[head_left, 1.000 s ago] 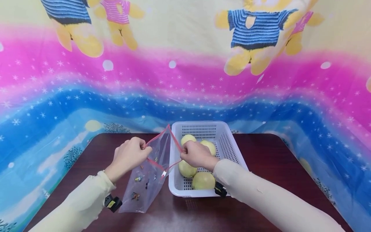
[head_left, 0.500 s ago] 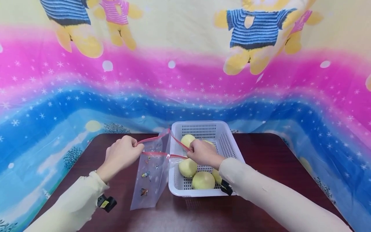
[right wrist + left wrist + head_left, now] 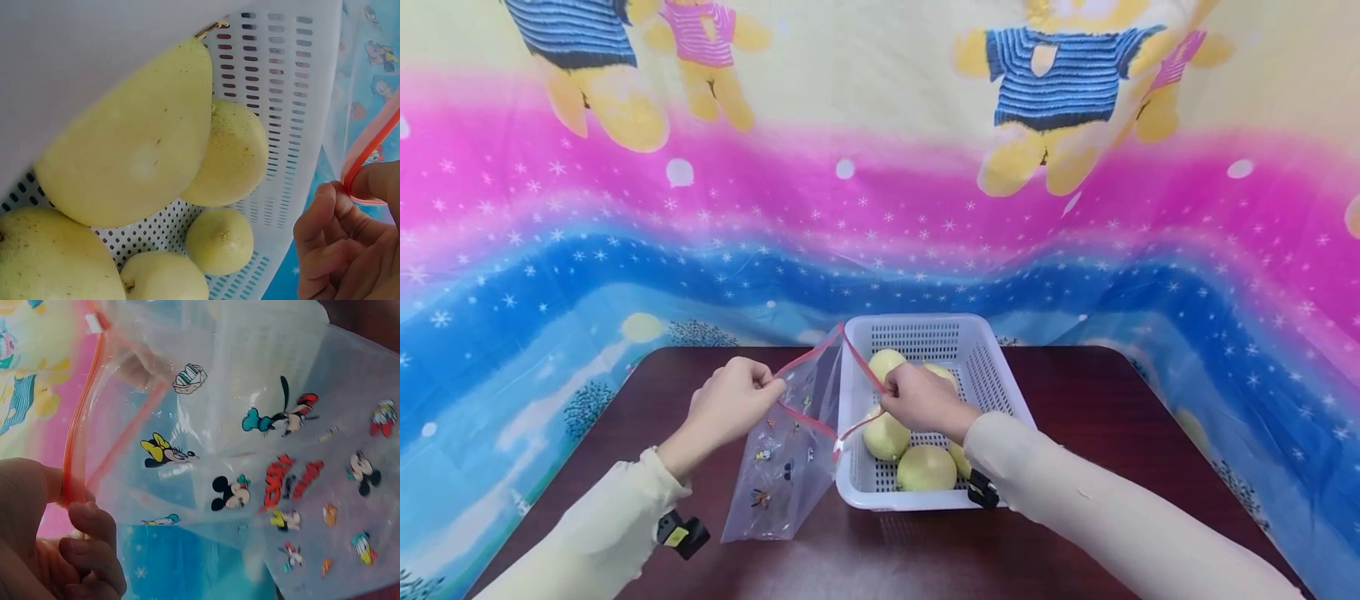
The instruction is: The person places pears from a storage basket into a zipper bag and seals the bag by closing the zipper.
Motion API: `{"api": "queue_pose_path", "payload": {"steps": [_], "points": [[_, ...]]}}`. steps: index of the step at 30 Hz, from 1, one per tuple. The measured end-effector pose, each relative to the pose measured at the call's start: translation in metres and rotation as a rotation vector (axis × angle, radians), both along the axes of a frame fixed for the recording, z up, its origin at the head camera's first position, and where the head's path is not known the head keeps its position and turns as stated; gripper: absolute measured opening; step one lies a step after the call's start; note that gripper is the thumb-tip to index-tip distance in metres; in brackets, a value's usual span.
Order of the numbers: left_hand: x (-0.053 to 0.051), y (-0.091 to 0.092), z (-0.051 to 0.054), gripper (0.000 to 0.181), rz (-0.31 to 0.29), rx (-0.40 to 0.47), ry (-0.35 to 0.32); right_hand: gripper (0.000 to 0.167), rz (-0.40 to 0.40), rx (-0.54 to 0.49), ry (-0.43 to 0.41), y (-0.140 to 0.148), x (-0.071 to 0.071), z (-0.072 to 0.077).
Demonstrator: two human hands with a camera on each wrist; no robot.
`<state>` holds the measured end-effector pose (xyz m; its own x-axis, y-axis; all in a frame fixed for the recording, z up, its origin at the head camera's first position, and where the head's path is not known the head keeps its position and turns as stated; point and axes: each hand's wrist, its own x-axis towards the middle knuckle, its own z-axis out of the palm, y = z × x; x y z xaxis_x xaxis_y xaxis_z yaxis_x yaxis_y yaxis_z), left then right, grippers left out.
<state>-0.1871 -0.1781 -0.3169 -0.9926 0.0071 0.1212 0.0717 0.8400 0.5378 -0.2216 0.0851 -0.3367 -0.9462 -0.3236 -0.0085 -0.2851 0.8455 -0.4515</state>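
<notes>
A clear zip bag (image 3: 775, 492) with printed cartoon figures hangs left of the white basket, its red-edged mouth spread apart. The left hand (image 3: 730, 404) pinches one side of that red edge between thumb and fingers; in the left wrist view the left hand (image 3: 56, 537) grips the red strip (image 3: 78, 425). The opposite side is pinched by the right hand (image 3: 925, 402), over the basket's left part. In the right wrist view the right hand (image 3: 350, 237) holds the red edge (image 3: 375, 131) beside the basket. No fruit shows inside the bag.
The white perforated basket (image 3: 1015, 392) holds several yellow-green pears (image 3: 927, 468), partly hidden by the right hand and sleeve. It stands on a dark red table (image 3: 1075, 400). Behind hangs a printed cloth (image 3: 880, 217) with bears and snowflakes.
Half a second ago the bag's mouth was drawn out narrower; now it is wider again, the left hand having moved slightly right. Over the whole second, the right hand has shifted a little right.
</notes>
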Motion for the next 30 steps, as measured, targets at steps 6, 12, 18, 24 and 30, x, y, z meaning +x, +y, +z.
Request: {"api": "queue_pose_path", "payload": {"steps": [6, 12, 18, 24, 30], "points": [[0.003, 0.006, -0.001, 0.026, -0.032, 0.068, -0.028, 0.034, 0.01, -0.021, -0.016, -0.004, 0.0, -0.001], [0.006, 0.009, -0.001, 0.029, -0.069, 0.13, -0.029, 0.035, 0.02, -0.04, -0.025, -0.008, 0.0, 0.0], [0.005, 0.007, -0.003, 0.032, -0.091, 0.17, -0.074, 0.036, 0.032, -0.057, -0.035, -0.008, 0.0, 0.0], [0.001, 0.003, -0.007, 0.033, -0.143, 0.243, -0.091, 0.031, 0.048, -0.076, -0.046, -0.01, 0.0, 0.0], [0.0, 0.0, -0.009, 0.034, -0.169, 0.286, -0.096, 0.024, 0.069, -0.084, -0.054, -0.012, 0.0, 0.0]]}}
